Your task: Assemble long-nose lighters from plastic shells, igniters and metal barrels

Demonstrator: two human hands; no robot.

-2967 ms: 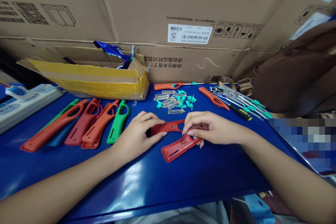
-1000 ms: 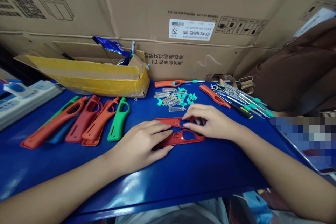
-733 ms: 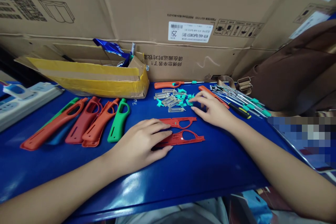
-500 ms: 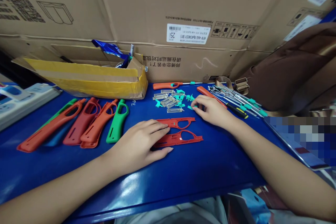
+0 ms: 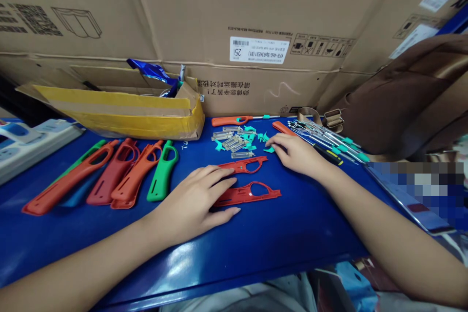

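Note:
Two red plastic shell halves lie side by side on the blue table point(image 5: 285, 234): the far half point(image 5: 250, 164) and the near half point(image 5: 256, 193). My left hand point(image 5: 195, 202) lies flat, fingers spread, over their left ends. My right hand point(image 5: 297, 154) reaches toward a pile of clear and teal small parts point(image 5: 236, 139). Its thumb and forefinger pinch a small teal part point(image 5: 270, 149) at the pile's right edge, low on the table.
Several orange, red and green handle shells point(image 5: 135, 178) lie at left. A yellow-taped cardboard box point(image 5: 120, 112) and a power strip point(image 5: 32, 136) sit behind them. An orange lighter point(image 5: 228, 120), metal rods with teal ends point(image 5: 331, 137) and a brown bag point(image 5: 395, 102) are at back right. Big cartons wall the back.
My right hand let go of the red halves, which now lie flat, and moved back-right to the teal parts. My left hand has stayed on the halves' left ends.

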